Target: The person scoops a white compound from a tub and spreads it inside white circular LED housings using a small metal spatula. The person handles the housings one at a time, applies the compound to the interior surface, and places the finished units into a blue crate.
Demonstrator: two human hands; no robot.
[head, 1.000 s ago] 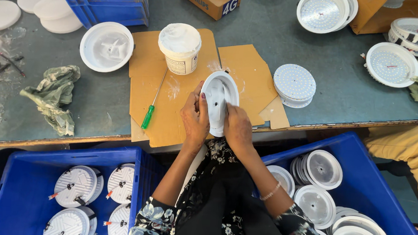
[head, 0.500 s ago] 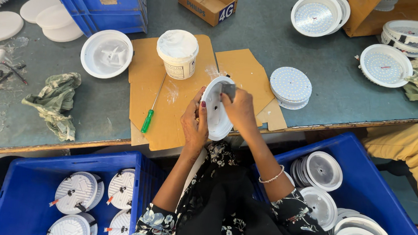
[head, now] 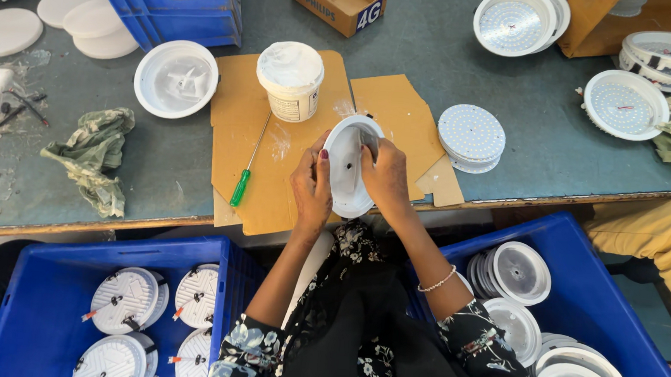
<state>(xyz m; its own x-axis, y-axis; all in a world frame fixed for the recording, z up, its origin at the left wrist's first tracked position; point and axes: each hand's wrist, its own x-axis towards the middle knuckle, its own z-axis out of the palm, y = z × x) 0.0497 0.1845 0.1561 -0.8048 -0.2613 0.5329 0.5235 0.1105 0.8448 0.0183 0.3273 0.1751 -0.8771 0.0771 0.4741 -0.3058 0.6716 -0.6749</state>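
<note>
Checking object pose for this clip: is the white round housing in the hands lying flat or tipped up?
Tipped up: the white round housing stands on edge above the cardboard sheet, left hand and right hand gripping its rim.

The grey-green tabletop point(head: 451, 71) carries brown cardboard sheets point(head: 277, 130) at its near edge, on which stand a white tub point(head: 289, 79) and a green-handled screwdriver point(head: 247, 168). Directly on the tabletop lie a crumpled rag point(head: 93, 154), an open white housing point(head: 176, 79), a stack of LED discs point(head: 470, 137), white round covers point(head: 59, 16), a blue crate point(head: 168, 3) and a small cardboard box point(head: 337, 2).

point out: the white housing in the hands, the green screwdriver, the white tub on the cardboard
white housing point(head: 346, 170): head view, on its inner dish face.
green screwdriver point(head: 239, 187): head view, on the green handle.
white tub point(head: 289, 81): head view, on the rim and upper side wall.
</note>
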